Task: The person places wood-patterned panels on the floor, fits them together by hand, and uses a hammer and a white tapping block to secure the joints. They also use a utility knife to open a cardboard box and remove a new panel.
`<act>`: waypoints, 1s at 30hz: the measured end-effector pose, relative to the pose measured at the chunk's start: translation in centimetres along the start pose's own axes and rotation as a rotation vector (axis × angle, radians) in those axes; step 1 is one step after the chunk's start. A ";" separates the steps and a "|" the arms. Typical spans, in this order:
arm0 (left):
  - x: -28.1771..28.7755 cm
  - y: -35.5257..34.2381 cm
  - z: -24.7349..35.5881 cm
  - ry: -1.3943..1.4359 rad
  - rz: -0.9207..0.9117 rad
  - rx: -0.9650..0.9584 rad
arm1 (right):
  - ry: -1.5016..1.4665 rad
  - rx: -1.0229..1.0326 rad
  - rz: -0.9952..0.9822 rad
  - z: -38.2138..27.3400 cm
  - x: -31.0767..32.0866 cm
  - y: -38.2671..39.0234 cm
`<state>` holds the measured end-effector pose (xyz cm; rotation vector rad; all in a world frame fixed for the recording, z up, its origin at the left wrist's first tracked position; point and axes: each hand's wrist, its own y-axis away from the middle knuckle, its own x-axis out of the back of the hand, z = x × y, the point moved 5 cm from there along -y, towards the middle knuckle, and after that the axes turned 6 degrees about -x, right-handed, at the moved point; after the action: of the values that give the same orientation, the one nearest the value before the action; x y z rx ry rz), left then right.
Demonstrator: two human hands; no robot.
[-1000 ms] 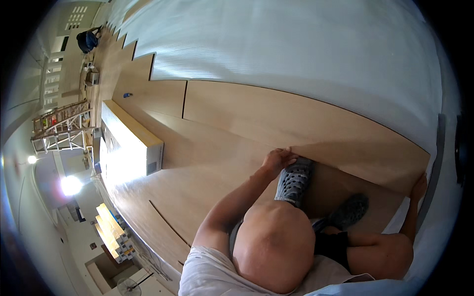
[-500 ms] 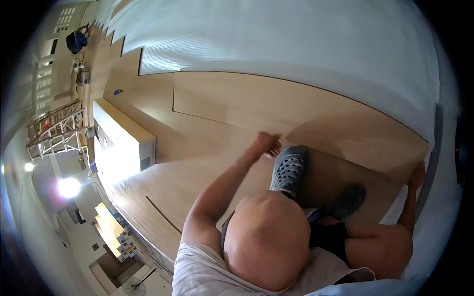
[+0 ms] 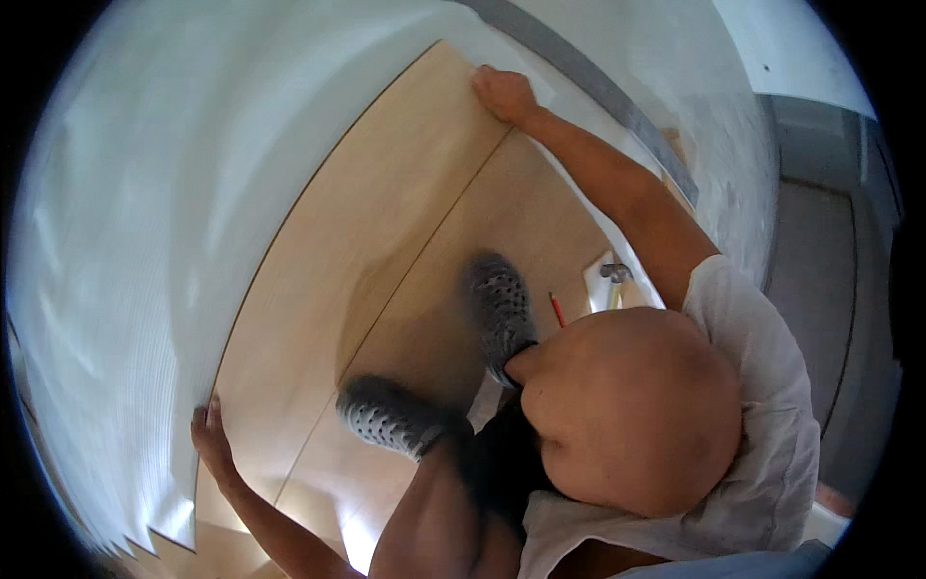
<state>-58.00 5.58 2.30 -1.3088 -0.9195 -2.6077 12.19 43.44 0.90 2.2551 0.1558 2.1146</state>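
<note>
A long pale wood-look plank (image 3: 338,212) lies along the white underlay (image 3: 125,212), beside laid flooring (image 3: 434,309). My left hand (image 3: 212,434) has its fingers closed on the plank's outer edge at lower left. At the top, my right hand (image 3: 503,92) grips near the plank's far end with curled fingers. My feet in grey perforated clogs (image 3: 395,415) rest on the flooring near the seam. A hammer (image 3: 614,275) and a red pencil (image 3: 556,309) lie right of the feet, partly beside my bent knee.
A grey strip (image 3: 637,125) runs along the underlay's edge at upper right, next to a pale wall (image 3: 733,164). A darker grey recessed area (image 3: 810,251) is at the far right. Stepped plank ends (image 3: 169,536) show at the lower left.
My view has swung right, from down the room to the plank's end and wall. My left hand has moved along the plank's edge; the hammer and pencil have come into view.
</note>
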 end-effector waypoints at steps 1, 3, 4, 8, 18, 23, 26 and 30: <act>-0.2 -0.1 0.2 -0.030 -0.015 0.028 | -0.001 -0.054 -0.050 0.1 0.2 -0.1; -0.5 -0.3 0.3 -0.080 -0.071 0.054 | 0.039 0.056 -0.111 -0.4 0.9 -0.3; -0.4 -0.4 0.2 -0.103 -0.063 0.071 | 0.063 0.116 -0.167 -0.5 1.1 -0.5; -0.6 -0.3 -0.6 -0.009 -0.014 0.029 | 0.061 0.155 -0.199 -0.1 2.4 -0.7; -5.2 -1.2 2.9 0.099 0.124 0.126 | 0.080 0.152 -0.129 8.8 -1.2 -4.8; -9.7 -4.0 10.3 -0.148 0.196 -0.092 | 0.058 0.016 -0.255 19.6 -3.6 -13.0; -8.8 -4.3 14.2 -0.298 0.348 -0.143 | 0.456 0.247 -0.212 21.4 -4.9 -15.3; -7.1 -2.5 16.0 -0.196 0.455 -0.156 | 0.361 -0.032 -0.229 22.6 -5.0 -14.8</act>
<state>-43.12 15.05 2.97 -1.6104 -0.3760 -2.2612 33.78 58.43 -7.09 1.7218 0.3698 2.3491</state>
